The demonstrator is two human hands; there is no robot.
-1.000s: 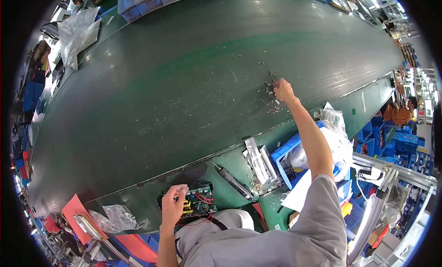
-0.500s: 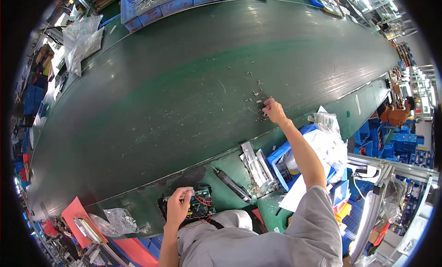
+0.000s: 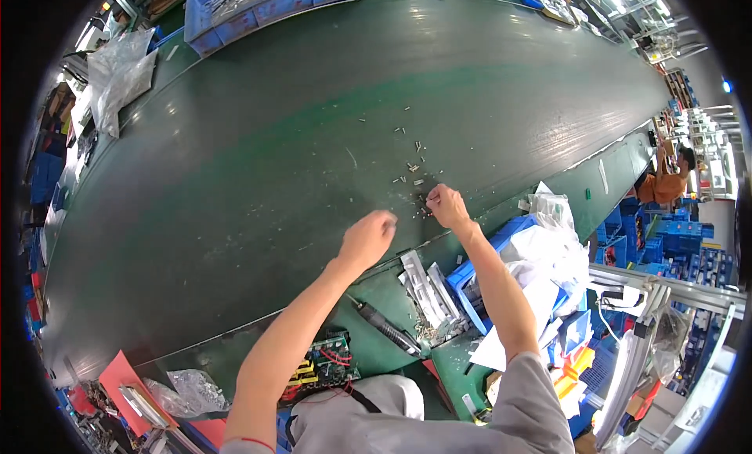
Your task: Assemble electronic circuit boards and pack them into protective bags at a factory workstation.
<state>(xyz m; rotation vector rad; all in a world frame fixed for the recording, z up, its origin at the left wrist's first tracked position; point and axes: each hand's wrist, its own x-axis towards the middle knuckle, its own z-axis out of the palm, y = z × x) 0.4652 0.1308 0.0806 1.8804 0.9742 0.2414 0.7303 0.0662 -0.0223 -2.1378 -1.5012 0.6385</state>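
My right hand (image 3: 448, 207) is low over the green work surface, thumb and fingers pinched at the near end of a scatter of small metal pieces (image 3: 413, 168). Whatever lies between those fingertips is too small to name. To its left, my left hand (image 3: 368, 240) hovers above the surface with curled fingers, slightly blurred, and its fingertips hide anything they hold. Below my left forearm, a circuit board with red wires (image 3: 333, 356) rests at the near edge, partly covered by the arm.
A black pen-shaped electric screwdriver (image 3: 384, 327) lies beside metal strips (image 3: 429, 293) on the near ledge. Right of these stands a blue bin (image 3: 470, 280) with white bags. A long blue crate (image 3: 270, 11) sits at the far side. Another person (image 3: 664, 184) is at far right.
My left hand has left the circuit board and moved forward and right, close to my right hand. The right hand stays by the small metal pieces. The whole view has shifted slightly.
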